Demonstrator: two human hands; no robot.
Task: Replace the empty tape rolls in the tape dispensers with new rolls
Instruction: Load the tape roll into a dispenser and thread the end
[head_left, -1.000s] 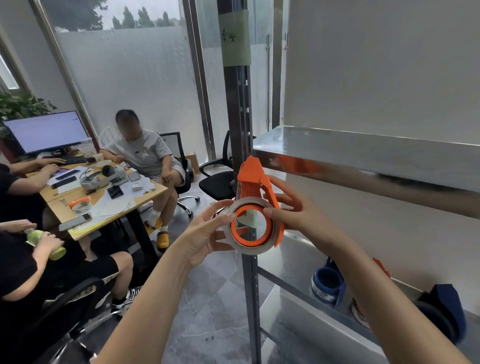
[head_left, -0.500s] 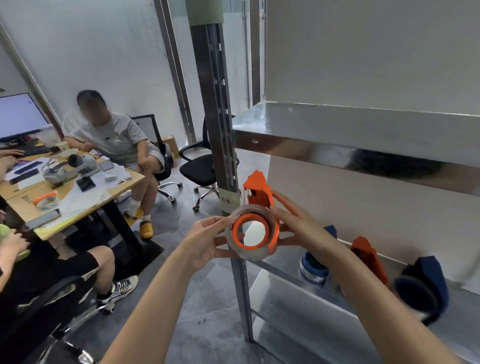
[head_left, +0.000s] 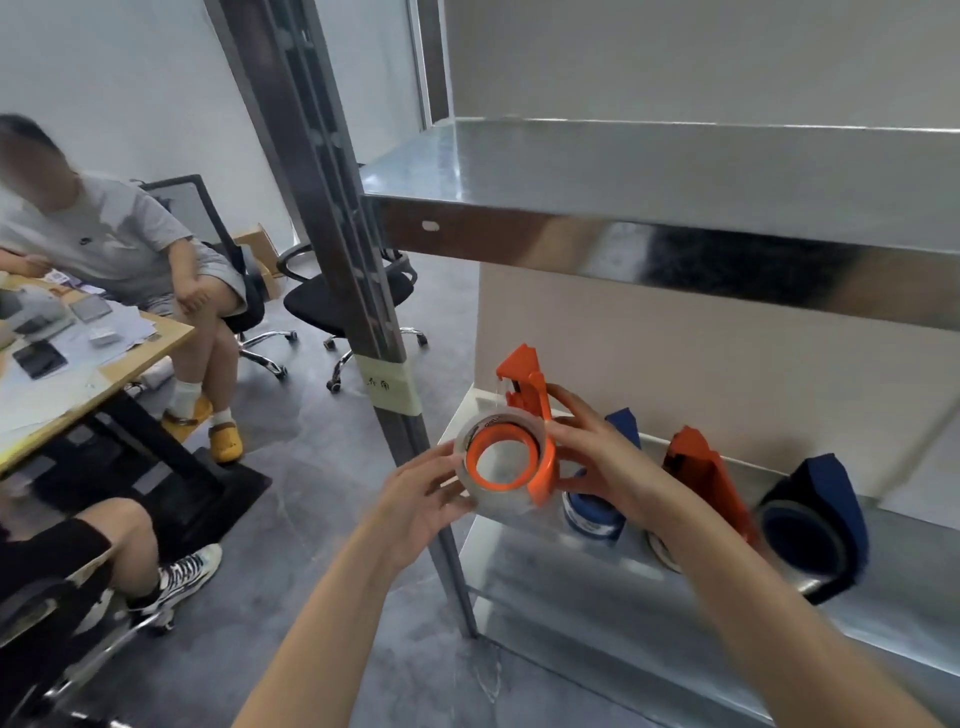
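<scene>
The orange dispenser (head_left: 523, 371) was held before the lower shelf (head_left: 545, 577), tape roll (head_left: 469, 442) seated on its hub. Right hand (head_left: 597, 460) grip wrapped the dispenser body; left hand (head_left: 423, 496) grip pinched the roll's edge.

The steel post (head_left: 332, 218) stands just left of the opening, and the upper shelf (head_left: 649, 171) caps it above. On the lower shelf (head_left: 545, 571) I see a blue dispenser (head_left: 592, 519), an orange dispenser (head_left: 701, 473) and a dark blue dispenser (head_left: 826, 499) in a row; a hand could enter along the bare front strip. My left hand (head_left: 415, 499) and right hand (head_left: 597, 457) grip the held dispenser (head_left: 524, 379) before the shelf's left end.
</scene>
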